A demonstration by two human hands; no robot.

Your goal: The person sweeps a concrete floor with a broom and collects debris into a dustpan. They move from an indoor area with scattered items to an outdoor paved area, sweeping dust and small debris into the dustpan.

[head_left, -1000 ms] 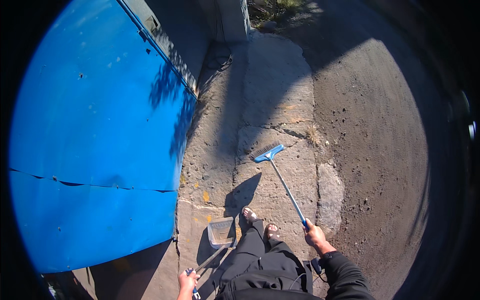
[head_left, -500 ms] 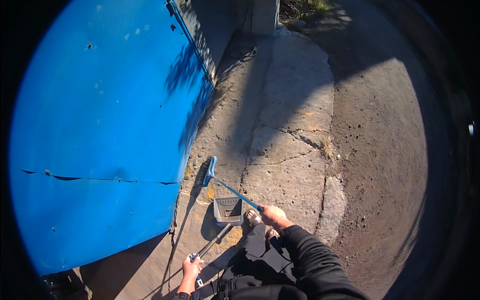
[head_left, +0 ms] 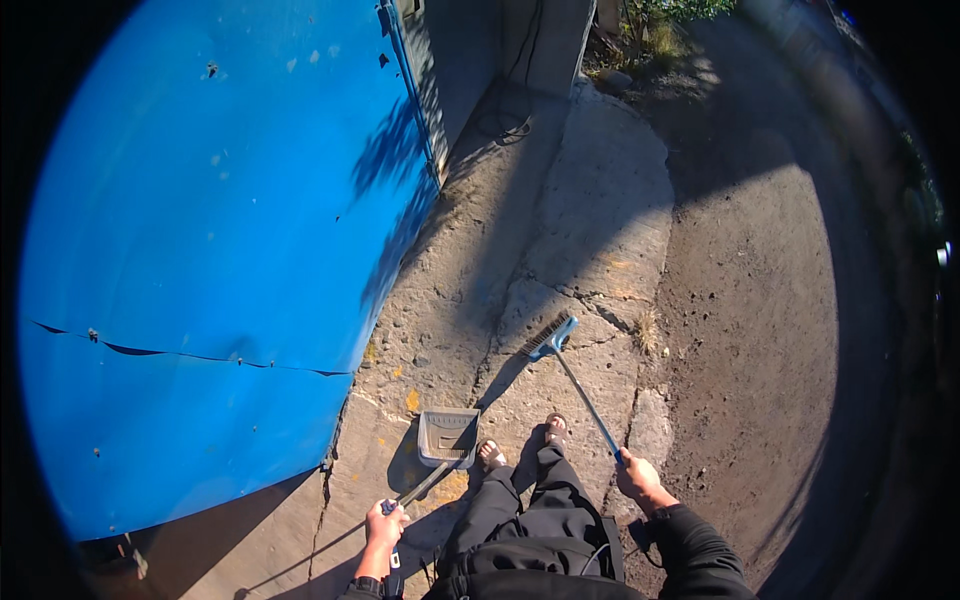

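My right hand (head_left: 642, 480) is closed round the handle of a blue broom (head_left: 556, 338), held out to the front right. Dark bristles on its head face up and left, and its shadow falls across the concrete, so it looks lifted a little. Lower left, my left hand (head_left: 386, 522) grips the handle of a grey long-handled dustpan (head_left: 448, 436). The pan is in front of my left foot, its wide opening facing away from me. Whether the pan touches the ground I cannot tell.
A large blue metal sheet wall (head_left: 200, 250) runs along the left. Cracked concrete (head_left: 600, 230) lies ahead, with a dry grass tuft (head_left: 648, 333) at its right edge. Beyond it is a dirt road (head_left: 745, 300). A dark cable loop (head_left: 515, 130) lies near the far pillar (head_left: 545, 50).
The broom has swung right, from beside the blue wall to the front right, and its head has turned. My right hand moved right and down. The dustpan shifted slightly; my right foot stepped forward.
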